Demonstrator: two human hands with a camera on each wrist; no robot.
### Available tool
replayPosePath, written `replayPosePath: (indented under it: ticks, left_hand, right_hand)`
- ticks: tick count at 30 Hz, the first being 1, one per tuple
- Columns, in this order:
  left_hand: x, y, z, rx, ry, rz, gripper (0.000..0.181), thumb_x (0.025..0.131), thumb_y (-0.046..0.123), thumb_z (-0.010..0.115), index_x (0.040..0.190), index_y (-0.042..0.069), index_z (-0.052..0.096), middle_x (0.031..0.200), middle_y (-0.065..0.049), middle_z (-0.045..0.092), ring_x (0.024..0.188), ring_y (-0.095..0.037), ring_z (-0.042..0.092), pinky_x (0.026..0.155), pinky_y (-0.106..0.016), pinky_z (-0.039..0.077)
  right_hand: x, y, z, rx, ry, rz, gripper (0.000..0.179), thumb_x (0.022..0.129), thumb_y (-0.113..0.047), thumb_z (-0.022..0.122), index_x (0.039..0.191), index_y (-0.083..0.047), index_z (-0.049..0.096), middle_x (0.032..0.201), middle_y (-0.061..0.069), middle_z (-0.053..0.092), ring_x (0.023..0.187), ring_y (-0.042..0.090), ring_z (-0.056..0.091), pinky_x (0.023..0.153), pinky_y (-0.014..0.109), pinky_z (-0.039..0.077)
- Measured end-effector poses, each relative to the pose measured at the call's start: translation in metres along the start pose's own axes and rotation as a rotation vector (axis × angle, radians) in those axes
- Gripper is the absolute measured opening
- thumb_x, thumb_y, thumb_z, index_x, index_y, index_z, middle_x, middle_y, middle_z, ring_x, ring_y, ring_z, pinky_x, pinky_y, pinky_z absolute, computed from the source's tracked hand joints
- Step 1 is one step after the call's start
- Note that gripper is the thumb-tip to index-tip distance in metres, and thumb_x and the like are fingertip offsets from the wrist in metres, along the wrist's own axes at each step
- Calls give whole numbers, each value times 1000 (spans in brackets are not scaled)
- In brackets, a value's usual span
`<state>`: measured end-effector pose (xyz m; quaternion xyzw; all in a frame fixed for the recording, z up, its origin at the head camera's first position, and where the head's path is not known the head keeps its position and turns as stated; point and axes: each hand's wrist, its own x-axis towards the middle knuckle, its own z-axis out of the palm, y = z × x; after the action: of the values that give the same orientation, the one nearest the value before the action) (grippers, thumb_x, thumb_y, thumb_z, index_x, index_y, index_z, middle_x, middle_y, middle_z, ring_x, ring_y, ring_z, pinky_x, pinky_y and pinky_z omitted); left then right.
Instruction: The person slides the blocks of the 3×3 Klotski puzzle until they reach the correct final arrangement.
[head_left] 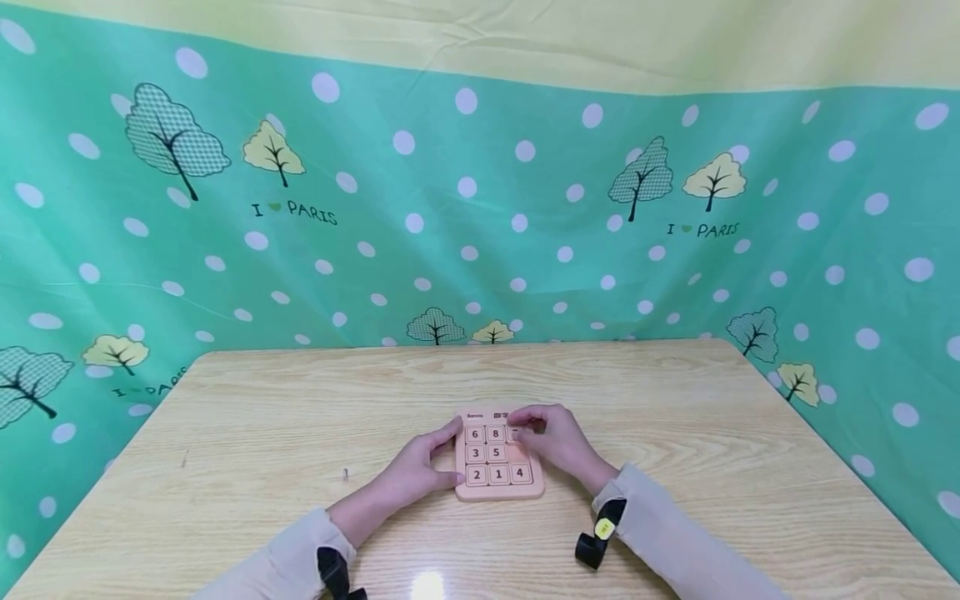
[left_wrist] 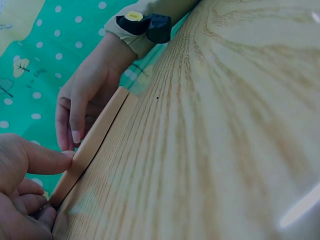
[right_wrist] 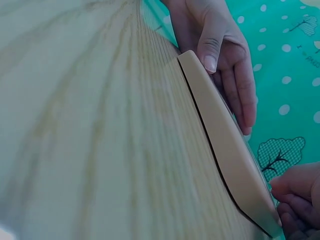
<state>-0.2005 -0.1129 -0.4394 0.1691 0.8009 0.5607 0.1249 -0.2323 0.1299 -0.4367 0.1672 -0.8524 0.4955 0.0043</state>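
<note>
A pink number sliding puzzle [head_left: 498, 493] lies flat on the table, its square tiles printed with dark digits. The rows read 6, 8 and a partly covered tile, then 3, 5 and a gap, then 2, 1, 4. My left hand [head_left: 412, 471] holds the puzzle's left side, thumb at the lower corner and a finger higher up. Over the upper right tile reaches my right hand [head_left: 558, 439], fingertips on it and thumb near the gap. In the right wrist view, the puzzle's side wall [right_wrist: 225, 150] shows, with the left thumb at its far end.
The puzzle stands on a light wood-grain table [head_left: 300, 417]. Behind and beside it hangs a green curtain [head_left: 495, 208] with white dots and printed trees. A small dark mark [head_left: 346, 474] shows on the table to the left. Black cameras [head_left: 592, 546] are strapped at both wrists.
</note>
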Motion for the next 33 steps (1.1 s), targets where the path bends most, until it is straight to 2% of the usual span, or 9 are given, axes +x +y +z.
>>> replayPosePath:
  ticks: [6,16,23,33]
  left_hand:
    - [0,1,0,-2,-6,-2,81,77,5,74,145,-2,30,150,-16,31,138,-31,28,114,-44,20]
    - [0,2,0,3,-7,-1,80,78,5,73,145,-2,30,150,-16,30,138,-30,29,114,-43,20]
    - [0,2,1,6,-5,0,80,78,5,73,145,-1,30,150,-16,31,138,-31,29,113,-44,21]
    - [1,1,0,9,3,0,81,77,4,73,145,-2,30,150,-16,30,137,-30,30,113,-42,21]
  right_hand:
    - [-2,0,1,1,5,-24,22,80,2,67,99,-5,71,101,7,70,91,19,63,80,23,52]
    - [-3,-3,2,-42,19,-31,20,80,2,67,97,-7,73,99,5,71,89,17,63,78,24,52]
    - [-7,-3,1,-36,-13,-2,21,80,1,67,98,-7,73,100,5,70,88,15,62,76,22,52]
    - [-19,-8,0,-65,-62,-18,17,81,-5,70,98,-9,73,102,5,70,90,15,62,75,20,51]
